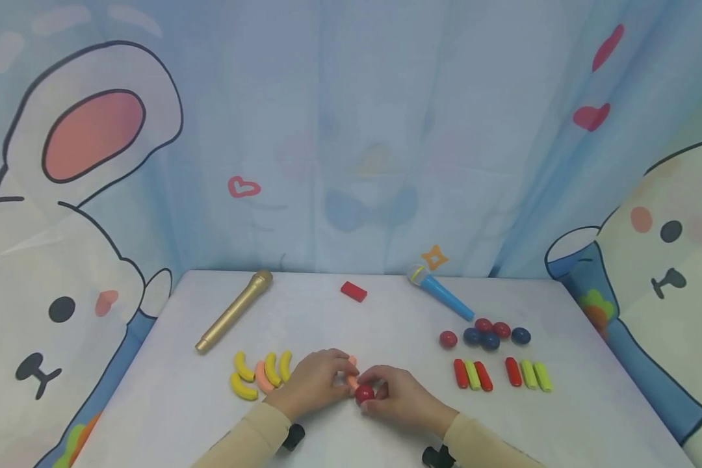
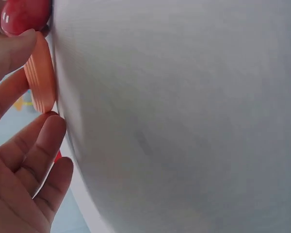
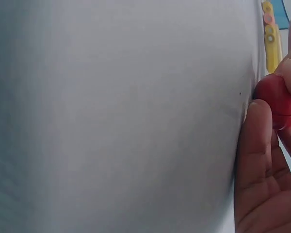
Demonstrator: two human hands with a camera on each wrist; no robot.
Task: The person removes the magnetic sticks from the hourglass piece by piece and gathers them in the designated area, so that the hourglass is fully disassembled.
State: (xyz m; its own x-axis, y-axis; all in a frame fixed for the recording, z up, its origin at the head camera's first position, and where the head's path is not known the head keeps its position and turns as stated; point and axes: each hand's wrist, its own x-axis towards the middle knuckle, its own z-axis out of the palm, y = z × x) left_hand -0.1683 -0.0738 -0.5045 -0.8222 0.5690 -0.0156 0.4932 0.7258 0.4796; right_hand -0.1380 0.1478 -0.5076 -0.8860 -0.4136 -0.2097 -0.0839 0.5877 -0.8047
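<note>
Near the front middle of the table, my left hand [image 1: 318, 385] pinches a small orange curved piece [image 2: 41, 77] between thumb and fingers; its side is ridged. My right hand [image 1: 408, 398] grips a glossy red ball [image 1: 364, 394] between thumb and fingers, low at the tabletop. The ball sits right by the near end of the orange piece. Whether the two touch is hard to tell behind the left thumb. In the right wrist view the same ball [image 3: 277, 99] shows a seam line around it.
Left of the hands lie several yellow banana-shaped pieces [image 1: 243, 388] and a pink-orange one [image 1: 263, 377]. To the right are red and dark blue balls [image 1: 490, 342], with red and lime sticks [image 1: 483, 376]. Farther back: a gold microphone [image 1: 234, 312], red block [image 1: 353, 291] and blue microphone [image 1: 444, 296].
</note>
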